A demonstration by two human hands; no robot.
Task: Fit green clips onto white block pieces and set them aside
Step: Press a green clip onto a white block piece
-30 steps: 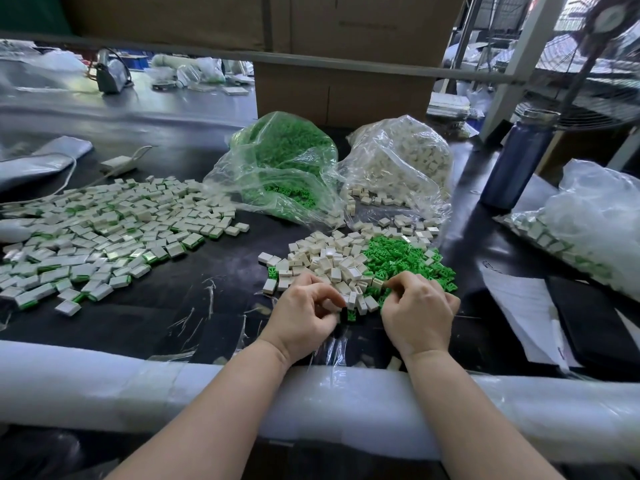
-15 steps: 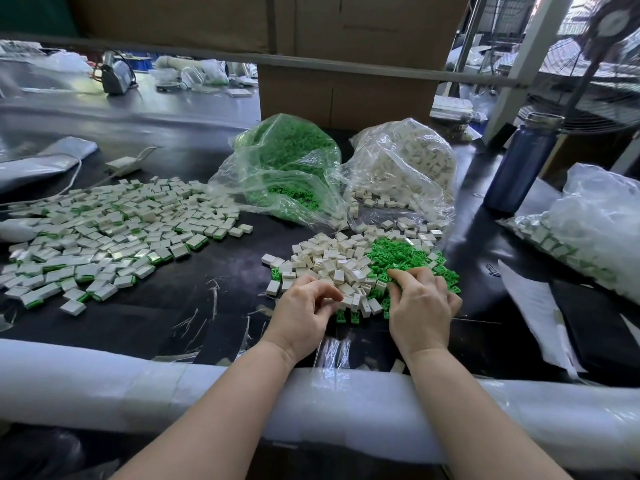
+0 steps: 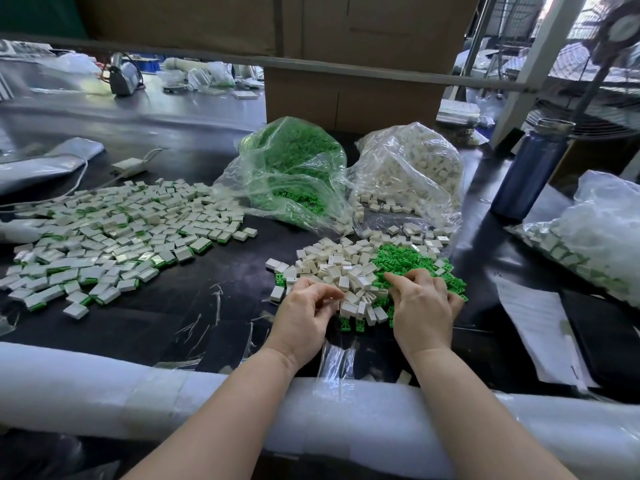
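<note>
Head view: a person's two hands work at the near edge of a mixed heap, centre of the frame, on a dark table (image 3: pixel 214 282).
Left hand (image 3: pixel 304 317): fingers curled in toward the thumb over the near left edge of the white blocks (image 3: pixel 339 268); it seems to pinch something small, but whether that is a block cannot be told.
Right hand (image 3: pixel 424 308): fingers bent down into the loose green clips (image 3: pixel 405 258); the fingertips are buried, so whether they hold a clip cannot be told.
Why the heap sits there: blocks and clips lie side by side just ahead of the wrists, likely so each hand can draw one kind without reaching.
Finished pieces (image 3: pixel 114 237): a wide spread at centre left, white with green edges showing, kept well apart from the raw heap, probably to stop the two mixing.
Supply bags: a clear bag of green clips (image 3: pixel 287 168) and a clear bag of white blocks (image 3: pixel 412 171) lie open behind the heap, mouths toward it.
Foam roll (image 3: pixel 104 386): runs along the near table edge under both forearms, apparently as padding.
Hard to make out: the palms and undersides of both hands; the contents of the plastic bag (image 3: pixel 602 230) at right, cut off by the frame edge.
</note>
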